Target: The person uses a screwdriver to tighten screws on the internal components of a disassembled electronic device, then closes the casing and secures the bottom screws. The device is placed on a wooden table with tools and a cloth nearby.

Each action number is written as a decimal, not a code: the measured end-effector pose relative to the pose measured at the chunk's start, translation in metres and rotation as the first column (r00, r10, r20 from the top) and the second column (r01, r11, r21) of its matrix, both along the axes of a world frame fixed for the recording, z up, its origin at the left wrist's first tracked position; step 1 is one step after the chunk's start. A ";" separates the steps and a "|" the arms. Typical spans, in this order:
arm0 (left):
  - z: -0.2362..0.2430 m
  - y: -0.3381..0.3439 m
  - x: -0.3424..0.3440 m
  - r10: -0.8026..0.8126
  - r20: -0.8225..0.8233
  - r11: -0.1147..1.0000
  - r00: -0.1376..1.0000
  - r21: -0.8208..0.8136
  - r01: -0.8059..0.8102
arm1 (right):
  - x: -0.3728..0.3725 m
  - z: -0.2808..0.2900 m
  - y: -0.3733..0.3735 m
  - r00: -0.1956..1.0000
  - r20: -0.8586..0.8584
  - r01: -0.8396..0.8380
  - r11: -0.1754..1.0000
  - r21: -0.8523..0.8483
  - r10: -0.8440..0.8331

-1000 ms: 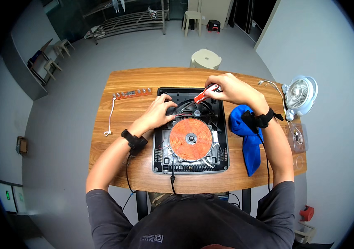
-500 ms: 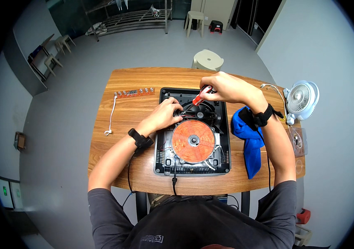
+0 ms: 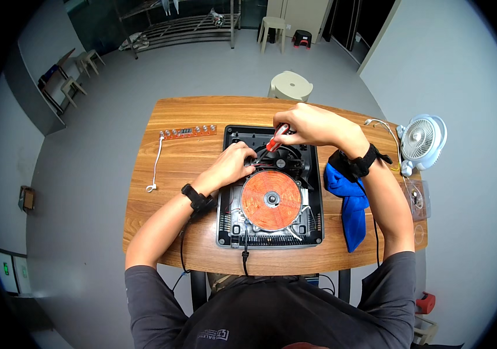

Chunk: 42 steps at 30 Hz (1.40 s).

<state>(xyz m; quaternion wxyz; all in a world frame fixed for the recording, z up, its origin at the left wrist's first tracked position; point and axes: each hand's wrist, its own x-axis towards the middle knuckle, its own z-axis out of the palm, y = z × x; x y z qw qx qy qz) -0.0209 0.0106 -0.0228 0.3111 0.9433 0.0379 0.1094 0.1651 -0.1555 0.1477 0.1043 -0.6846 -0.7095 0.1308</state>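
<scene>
An opened black appliance housing (image 3: 221, 230) lies on the wooden table, with a round copper coil (image 3: 260, 206) in its lower half and a black fan (image 3: 286, 154) above. My right hand (image 3: 301, 125) is closed around a red-and-white screwdriver (image 3: 273, 142), angled down into the housing beside the fan. My left hand (image 3: 231, 163) rests at the housing's upper left, fingers curled around the wires near the screwdriver's tip; what they hold is hidden.
An orange button board (image 3: 188, 132) with a white lead lies left. Blue cloth (image 3: 354, 221), a white fan (image 3: 423, 139), cables and a clear plastic box (image 3: 420, 195) lie right. A cream stool (image 3: 289, 81) stands beyond the wooden table (image 3: 161, 221).
My right hand has moved slightly left with the screwdriver, closer to my left hand. My left fingers have moved a little right and curled in toward the wires.
</scene>
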 end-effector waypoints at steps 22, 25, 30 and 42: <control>0.003 -0.003 0.000 0.002 0.001 1.000 1.000 0.031 -0.002 | -0.033 0.035 0.027 0.960 0.033 0.267 0.878 -0.397 -0.277; 0.005 -0.003 0.000 0.004 -0.016 1.000 1.000 0.015 -0.004 | -0.026 0.011 0.026 0.922 0.344 0.224 0.969 -0.108 -0.175; 0.004 -0.002 -0.001 -0.006 -0.003 1.000 1.000 0.023 0.006 | -0.034 0.015 0.016 0.952 0.178 0.262 0.963 -0.064 -0.248; -0.002 0.000 0.000 -0.021 0.020 0.999 1.000 0.042 0.020 | -0.037 0.006 0.020 0.939 0.295 0.177 0.984 0.037 -0.179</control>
